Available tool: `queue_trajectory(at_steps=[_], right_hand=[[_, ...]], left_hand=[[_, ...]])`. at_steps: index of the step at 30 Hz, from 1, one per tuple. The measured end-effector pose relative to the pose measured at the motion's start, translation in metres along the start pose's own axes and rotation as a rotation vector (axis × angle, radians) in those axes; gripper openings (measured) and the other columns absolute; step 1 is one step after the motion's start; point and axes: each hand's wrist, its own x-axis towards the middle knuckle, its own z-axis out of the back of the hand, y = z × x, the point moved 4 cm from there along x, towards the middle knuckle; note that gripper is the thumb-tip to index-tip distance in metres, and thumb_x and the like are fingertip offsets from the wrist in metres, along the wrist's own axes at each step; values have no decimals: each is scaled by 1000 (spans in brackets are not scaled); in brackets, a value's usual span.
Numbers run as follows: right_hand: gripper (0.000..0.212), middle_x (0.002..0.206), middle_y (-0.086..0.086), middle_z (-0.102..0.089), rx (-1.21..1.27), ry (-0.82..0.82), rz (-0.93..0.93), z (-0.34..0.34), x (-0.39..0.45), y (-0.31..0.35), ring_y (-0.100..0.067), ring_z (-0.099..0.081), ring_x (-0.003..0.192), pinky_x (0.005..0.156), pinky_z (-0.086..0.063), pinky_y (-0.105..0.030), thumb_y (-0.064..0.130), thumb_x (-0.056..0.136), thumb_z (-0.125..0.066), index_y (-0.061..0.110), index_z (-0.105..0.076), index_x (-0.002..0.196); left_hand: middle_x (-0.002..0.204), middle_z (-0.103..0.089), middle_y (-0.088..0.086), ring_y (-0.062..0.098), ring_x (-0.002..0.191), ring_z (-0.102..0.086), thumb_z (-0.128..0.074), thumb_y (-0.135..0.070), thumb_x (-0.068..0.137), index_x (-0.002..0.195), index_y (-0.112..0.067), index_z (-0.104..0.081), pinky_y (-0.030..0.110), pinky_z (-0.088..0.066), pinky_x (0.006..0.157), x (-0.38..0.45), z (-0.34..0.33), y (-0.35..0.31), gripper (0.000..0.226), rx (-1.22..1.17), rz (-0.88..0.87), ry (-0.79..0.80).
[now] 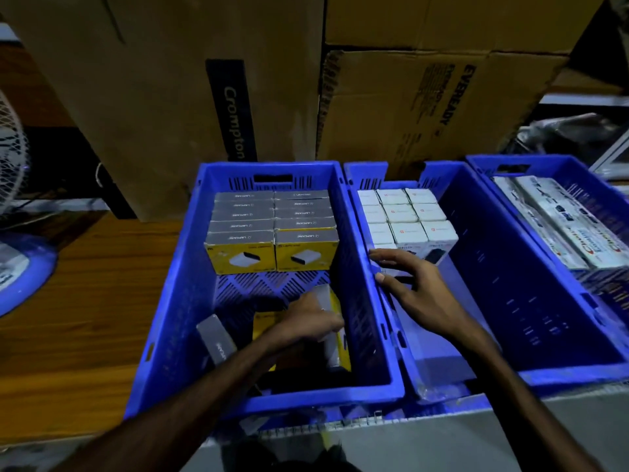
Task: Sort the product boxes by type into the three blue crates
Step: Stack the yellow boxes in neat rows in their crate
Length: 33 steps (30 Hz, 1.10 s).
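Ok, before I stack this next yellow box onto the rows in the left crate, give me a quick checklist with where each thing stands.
1. Left hand grips a yellow box: ok, fingers are curled over it.
2. Free floor in front of the yellow rows in the left crate: ok, bare grid shows.
3. Right hand clear of the path: ok, it rests open on the wall shared with the middle crate, by the white boxes.
4. Types kept apart: ok, as far as visible.
5. Loose grey box squared up: not ok, it lies tilted.
6. Held box's label direction: cannot tell.
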Motion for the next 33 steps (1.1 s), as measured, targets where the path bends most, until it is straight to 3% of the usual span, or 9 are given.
queue_trajectory(at_steps=[3, 6, 8, 11, 13, 17, 23, 28, 33], right_hand=[[29, 129, 20, -67, -106, -56, 57, 2, 4, 6, 1, -59, 124, 103, -51, -38, 33, 101, -64, 28, -68, 129], [31, 127, 19, -67, -122, -77, 115, 3, 7, 17, -2, -61, 119, 96, -52, -33, 36, 100, -65, 29, -67, 130], [39, 122, 18, -69, -128, -82, 151, 3, 12, 28, -6, -65, 103, 84, -50, -25, 36, 94, -73, 29, -65, 132], [61, 113, 15, -65, -144, -9, 181, 3, 21, 51, -14, -61, 84, 72, -42, -14, 49, 83, -80, 34, -59, 139], [67, 108, 13, -60, -167, 77, 214, 1, 26, 64, -16, -59, 82, 73, -43, -15, 54, 80, -80, 37, -57, 141], [49, 103, 10, -57, -184, 178, 241, -5, 32, 74, -14, -62, 84, 71, -41, -15, 47, 83, -82, 33, -63, 126], [35, 100, 7, -56, -104, 114, 228, -19, 31, 66, -15, -62, 86, 73, -47, -28, 39, 85, -82, 29, -61, 110], [39, 112, 17, -61, -140, 17, 206, -27, 37, 53, -2, -62, 100, 82, -42, -16, 23, 88, -81, 29, -62, 121], [61, 137, 3, -50, -415, -115, -23, -17, 33, 28, -22, -55, 122, 91, -49, -39, 38, 93, -73, 29, -47, 149]], left_hand=[[118, -67, 6, 28, 108, -66, -77, -40, 74, 119, -16, -60, 33, -53, 80, -14, 22, 5, 54, -45, -57, -89], [93, -73, -1, 24, 88, -69, -79, -31, 70, 99, -24, -58, 38, -53, 74, -36, 57, 3, 37, -232, -227, -125], [92, -79, -4, 18, 84, -74, -78, -26, 68, 106, -28, -61, 41, -58, 74, -46, 79, -1, 42, -332, -382, -40], [107, -79, -9, 6, 98, -74, -75, -14, 80, 132, -32, -60, 33, -58, 82, -62, 104, -10, 57, -279, -539, 93], [129, -73, -10, 3, 118, -68, -75, -29, 78, 140, -38, -59, 36, -58, 97, -69, 117, -15, 65, -124, -609, 41], [124, -70, -20, 0, 111, -65, -70, -48, 77, 140, -49, -55, 33, -56, 94, -83, 138, -24, 64, 200, -710, -168], [108, -71, -22, 2, 101, -65, -82, -44, 76, 117, -38, -70, 36, -56, 88, -86, 148, -18, 43, 119, -809, -378], [104, -64, -13, 11, 99, -59, -76, -41, 77, 116, -25, -72, 34, -50, 89, -65, 146, -23, 42, 299, -906, -401], [112, -64, -5, 19, 108, -58, -75, -37, 86, 125, -21, -69, 39, -47, 97, -17, 140, -29, 42, 456, -889, -408]])
